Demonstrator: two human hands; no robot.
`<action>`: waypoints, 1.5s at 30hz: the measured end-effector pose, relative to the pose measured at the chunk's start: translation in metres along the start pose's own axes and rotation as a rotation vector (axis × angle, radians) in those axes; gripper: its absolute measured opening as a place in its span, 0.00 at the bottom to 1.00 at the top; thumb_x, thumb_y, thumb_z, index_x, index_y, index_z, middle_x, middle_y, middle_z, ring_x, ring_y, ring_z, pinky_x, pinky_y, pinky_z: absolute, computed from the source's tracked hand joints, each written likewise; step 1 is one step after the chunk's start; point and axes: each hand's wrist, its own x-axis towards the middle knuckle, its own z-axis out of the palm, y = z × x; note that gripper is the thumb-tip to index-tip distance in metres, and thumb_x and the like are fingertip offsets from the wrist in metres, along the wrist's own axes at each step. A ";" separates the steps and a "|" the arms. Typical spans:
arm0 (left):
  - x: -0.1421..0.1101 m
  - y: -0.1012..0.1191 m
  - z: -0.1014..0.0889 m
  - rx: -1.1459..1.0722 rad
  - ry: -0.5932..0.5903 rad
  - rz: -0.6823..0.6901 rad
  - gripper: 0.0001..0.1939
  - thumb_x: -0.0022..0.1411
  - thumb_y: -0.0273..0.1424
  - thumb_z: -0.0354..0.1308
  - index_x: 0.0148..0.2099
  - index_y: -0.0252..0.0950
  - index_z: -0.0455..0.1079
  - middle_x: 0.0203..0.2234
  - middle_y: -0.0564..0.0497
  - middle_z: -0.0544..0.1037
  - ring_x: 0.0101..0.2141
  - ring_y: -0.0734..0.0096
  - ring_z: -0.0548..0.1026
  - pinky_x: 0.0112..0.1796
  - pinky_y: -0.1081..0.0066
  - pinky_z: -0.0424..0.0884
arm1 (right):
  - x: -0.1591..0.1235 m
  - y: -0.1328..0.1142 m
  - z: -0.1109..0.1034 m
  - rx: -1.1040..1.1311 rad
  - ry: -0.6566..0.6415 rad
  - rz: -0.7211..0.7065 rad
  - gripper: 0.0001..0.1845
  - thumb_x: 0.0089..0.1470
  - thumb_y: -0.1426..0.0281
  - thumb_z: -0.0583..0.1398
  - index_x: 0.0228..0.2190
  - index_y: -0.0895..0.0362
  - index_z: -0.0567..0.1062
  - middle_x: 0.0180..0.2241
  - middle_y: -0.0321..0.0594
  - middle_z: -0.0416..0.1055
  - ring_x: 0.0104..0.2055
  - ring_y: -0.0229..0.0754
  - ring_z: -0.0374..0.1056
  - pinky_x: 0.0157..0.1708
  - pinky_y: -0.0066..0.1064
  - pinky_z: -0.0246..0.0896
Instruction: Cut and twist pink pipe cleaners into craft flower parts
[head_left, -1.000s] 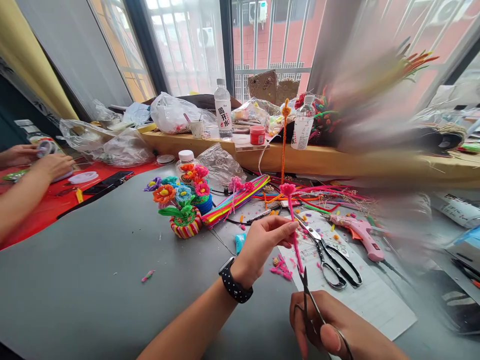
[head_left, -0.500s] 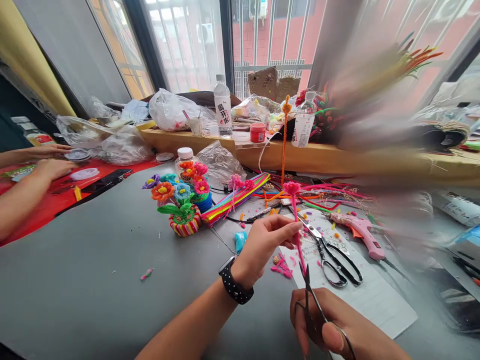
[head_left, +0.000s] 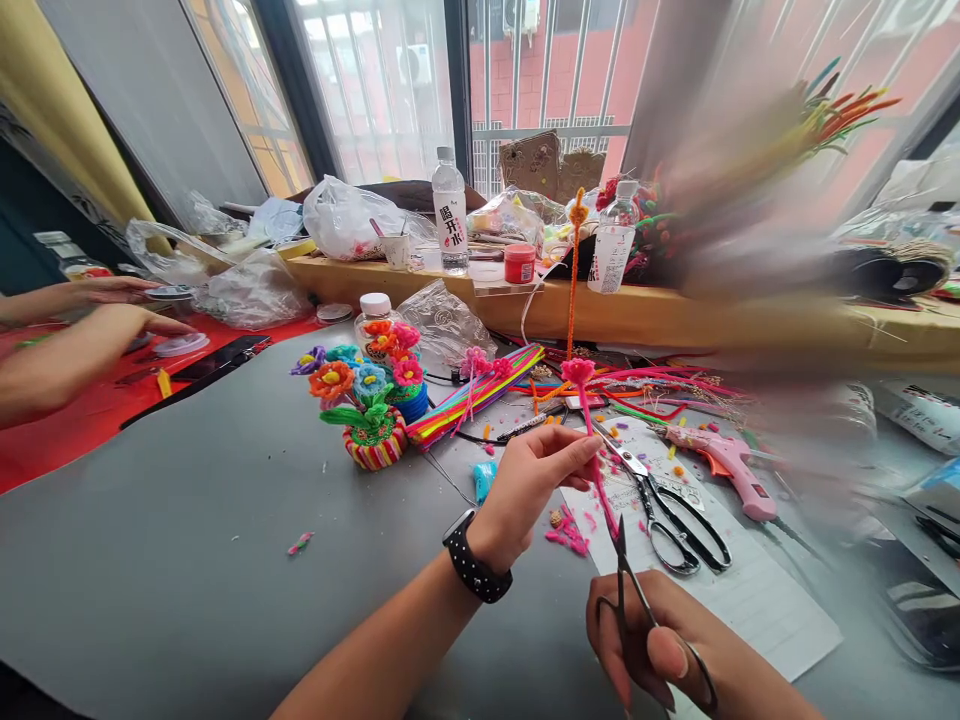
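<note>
My left hand [head_left: 536, 475] pinches the stem of a pink pipe-cleaner flower [head_left: 579, 374], its bloom pointing up and the stem running down below my fingers. My right hand [head_left: 660, 640] is closed around the handles of small metal scissors [head_left: 628, 575]; their tips meet the stem's lower end. Pink fuzz clippings [head_left: 568, 535] lie under the stem. Large black-handled scissors [head_left: 679, 515] rest on a white paper sheet [head_left: 780, 600] beside my hands, with a pink glue gun [head_left: 727, 465] farther right.
A striped pot of pipe-cleaner flowers [head_left: 375, 445] stands left of a bundle of colourful pipe cleaners [head_left: 472, 400]. Bottles, including a tall water bottle [head_left: 450, 215], line the ledge behind. At far left, another person's hands [head_left: 124, 325] work over a red surface. The right side is blurred.
The scissors' blades have closed further at the stem's lower end. At far left, the other person's near hand has moved right toward a round lid. The view has shifted slightly.
</note>
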 end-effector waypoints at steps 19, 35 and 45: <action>0.000 0.001 0.001 -0.015 0.045 0.004 0.10 0.47 0.34 0.60 0.26 0.31 0.67 0.19 0.55 0.68 0.20 0.83 0.64 0.25 0.79 0.61 | 0.002 0.005 0.002 0.098 0.060 -0.007 0.35 0.40 0.41 0.49 0.11 0.61 0.66 0.12 0.30 0.51 0.11 0.27 0.43 0.12 0.24 0.34; 0.001 0.000 -0.002 -0.055 0.053 0.018 0.10 0.45 0.34 0.61 0.27 0.31 0.68 0.20 0.54 0.69 0.21 0.82 0.66 0.25 0.78 0.62 | 0.003 0.019 0.004 0.069 0.139 -0.022 0.33 0.42 0.44 0.50 0.07 0.59 0.61 0.11 0.32 0.51 0.15 0.31 0.47 0.15 0.26 0.38; 0.001 0.000 -0.001 -0.066 0.051 0.007 0.11 0.45 0.34 0.61 0.27 0.31 0.69 0.21 0.53 0.69 0.22 0.81 0.66 0.26 0.78 0.63 | 0.006 0.009 0.004 -0.078 0.153 0.038 0.35 0.42 0.42 0.48 0.05 0.59 0.60 0.10 0.32 0.51 0.14 0.31 0.49 0.16 0.26 0.41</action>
